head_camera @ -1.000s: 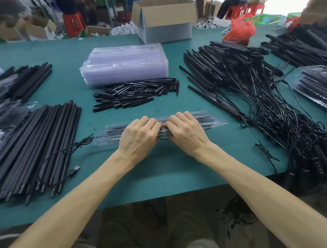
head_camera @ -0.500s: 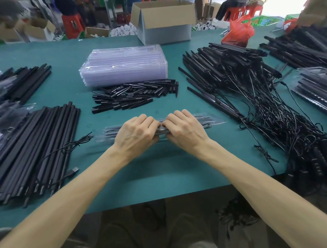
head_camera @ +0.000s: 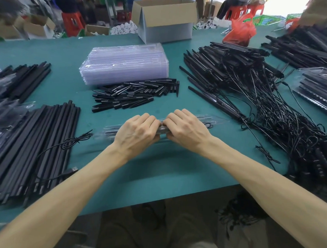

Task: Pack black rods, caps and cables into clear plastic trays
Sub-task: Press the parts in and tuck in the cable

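Note:
A long clear plastic tray [head_camera: 213,120] lies across the green table [head_camera: 175,169] in front of me, with black parts inside. My left hand [head_camera: 138,132] and my right hand [head_camera: 187,127] sit side by side on its middle, fingers curled over it and gripping it. Both ends of the tray stick out past my hands. A pile of short black caps [head_camera: 134,96] lies just beyond. Long black rods [head_camera: 36,146] are stacked at the left, with a loose coiled cable [head_camera: 72,142] on top. A big tangle of rods with cables [head_camera: 271,117] fills the right.
A wrapped stack of empty clear trays [head_camera: 126,64] sits behind the caps. An open cardboard box [head_camera: 163,19] and a red bag [head_camera: 241,31] stand at the far edge. Filled trays [head_camera: 317,89] lie at the far right. More rods [head_camera: 20,78] lie at the far left.
Both hands stay on the middle of the tray, now drawn a little closer together. The tray has barely shifted.

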`<state>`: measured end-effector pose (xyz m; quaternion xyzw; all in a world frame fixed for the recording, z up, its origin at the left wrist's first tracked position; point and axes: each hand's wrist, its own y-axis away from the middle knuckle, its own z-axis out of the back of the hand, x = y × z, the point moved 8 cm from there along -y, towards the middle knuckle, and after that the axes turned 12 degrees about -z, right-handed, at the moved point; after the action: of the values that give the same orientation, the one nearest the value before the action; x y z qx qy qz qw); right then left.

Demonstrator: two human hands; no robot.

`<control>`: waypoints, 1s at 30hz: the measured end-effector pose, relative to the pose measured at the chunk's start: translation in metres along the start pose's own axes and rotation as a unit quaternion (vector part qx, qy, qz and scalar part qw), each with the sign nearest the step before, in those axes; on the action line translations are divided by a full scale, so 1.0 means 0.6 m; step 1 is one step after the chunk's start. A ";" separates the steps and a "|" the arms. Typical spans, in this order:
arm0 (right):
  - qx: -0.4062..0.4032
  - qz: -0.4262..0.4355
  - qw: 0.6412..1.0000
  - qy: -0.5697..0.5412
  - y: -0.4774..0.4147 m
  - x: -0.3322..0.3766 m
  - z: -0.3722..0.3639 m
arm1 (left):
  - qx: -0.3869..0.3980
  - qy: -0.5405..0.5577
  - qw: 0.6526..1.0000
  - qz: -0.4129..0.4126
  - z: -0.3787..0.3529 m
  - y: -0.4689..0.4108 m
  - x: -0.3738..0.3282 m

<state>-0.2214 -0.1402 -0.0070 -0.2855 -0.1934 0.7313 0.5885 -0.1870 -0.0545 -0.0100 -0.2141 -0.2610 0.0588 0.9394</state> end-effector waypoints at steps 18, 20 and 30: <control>0.015 -0.012 1.000 0.004 -0.001 0.003 0.003 | 0.051 -0.014 0.997 0.051 0.007 -0.009 -0.008; 0.017 -0.013 1.000 0.005 -0.002 0.002 0.003 | 0.059 -0.011 0.997 0.057 0.005 -0.009 -0.008; 0.071 -0.011 0.996 0.044 -0.001 0.006 -0.012 | 0.071 -0.013 0.997 0.033 0.005 -0.014 -0.012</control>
<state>-0.2166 -0.1371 -0.0127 -0.2730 -0.1177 0.7235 0.6231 -0.1948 -0.0626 -0.0077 -0.1548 -0.2610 0.1104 0.9464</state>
